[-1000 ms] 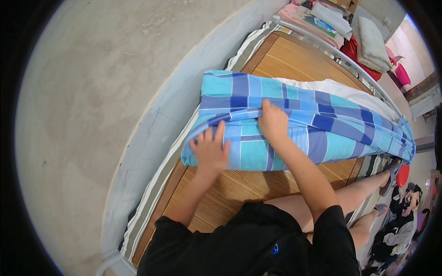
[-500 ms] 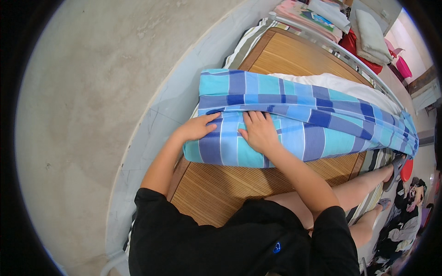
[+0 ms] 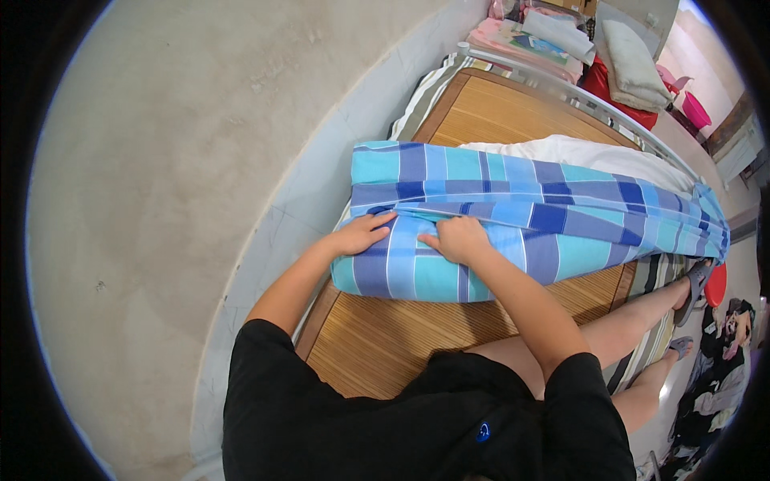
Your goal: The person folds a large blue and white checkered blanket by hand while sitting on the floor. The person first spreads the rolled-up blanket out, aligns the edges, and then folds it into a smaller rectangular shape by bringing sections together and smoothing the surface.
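A long blue and turquoise checked cover [image 3: 521,216] lies folded across a bed topped with a bamboo mat [image 3: 401,337]. White bedding [image 3: 577,152] shows behind the cover's far edge. My left hand [image 3: 365,232] lies flat on the cover's near left end, fingers spread. My right hand [image 3: 453,239] rests beside it on the same end, fingers curled and pressing down on a fold of the fabric.
A bare concrete wall [image 3: 200,160] runs along the bed's left side. Folded clothes and pillows [image 3: 577,40] are piled past the metal bed rail [image 3: 561,84]. A pink basin [image 3: 696,111] stands at the far right. My legs hang over the bed's right edge.
My left hand has slid from the cover's near edge up onto its left end. My right hand has moved toward me along the fold. The view has swung left.
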`<state>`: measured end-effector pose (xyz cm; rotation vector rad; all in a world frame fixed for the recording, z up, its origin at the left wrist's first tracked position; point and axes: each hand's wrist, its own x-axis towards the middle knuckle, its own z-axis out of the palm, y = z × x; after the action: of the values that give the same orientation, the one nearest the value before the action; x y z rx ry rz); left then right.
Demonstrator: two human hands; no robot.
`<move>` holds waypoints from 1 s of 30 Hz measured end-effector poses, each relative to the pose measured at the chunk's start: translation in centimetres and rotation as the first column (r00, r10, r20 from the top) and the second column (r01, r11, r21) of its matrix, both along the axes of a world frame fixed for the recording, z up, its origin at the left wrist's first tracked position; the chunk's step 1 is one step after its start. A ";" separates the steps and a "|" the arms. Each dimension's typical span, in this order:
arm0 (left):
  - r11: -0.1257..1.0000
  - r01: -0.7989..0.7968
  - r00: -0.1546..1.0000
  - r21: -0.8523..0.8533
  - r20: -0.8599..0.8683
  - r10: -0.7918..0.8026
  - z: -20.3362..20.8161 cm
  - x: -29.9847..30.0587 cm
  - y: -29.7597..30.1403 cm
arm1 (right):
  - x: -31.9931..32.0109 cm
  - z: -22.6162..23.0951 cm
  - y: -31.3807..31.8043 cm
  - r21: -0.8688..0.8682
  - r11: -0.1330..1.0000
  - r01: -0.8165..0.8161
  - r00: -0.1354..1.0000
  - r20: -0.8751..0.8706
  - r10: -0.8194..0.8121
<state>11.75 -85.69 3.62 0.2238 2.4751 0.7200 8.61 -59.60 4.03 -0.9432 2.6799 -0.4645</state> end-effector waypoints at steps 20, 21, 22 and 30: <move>0.722 0.254 0.967 -0.643 0.156 -0.201 -2.8 -6.0 17.2 | 9.1 2.8 13.3 -0.326 0.943 -0.069 0.963 -0.267 -0.022; 0.787 0.200 0.980 -0.584 0.123 -0.158 -2.6 -6.1 19.2 | 7.4 2.9 16.0 -0.237 0.971 0.023 0.942 -0.321 -0.101; 0.786 0.221 0.975 -0.578 0.109 -0.194 -2.5 -5.7 21.3 | 6.2 2.9 19.2 -0.122 0.978 0.169 0.932 -0.304 -0.199; 0.916 0.319 0.733 -0.243 -0.549 -0.401 -6.1 -7.5 30.5 | 5.0 0.6 27.0 -0.031 0.938 0.345 0.831 -0.453 -0.321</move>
<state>4.22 -55.24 -2.49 0.9897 2.9060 0.3355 13.57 -32.64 4.59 -0.6212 3.2910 -0.2585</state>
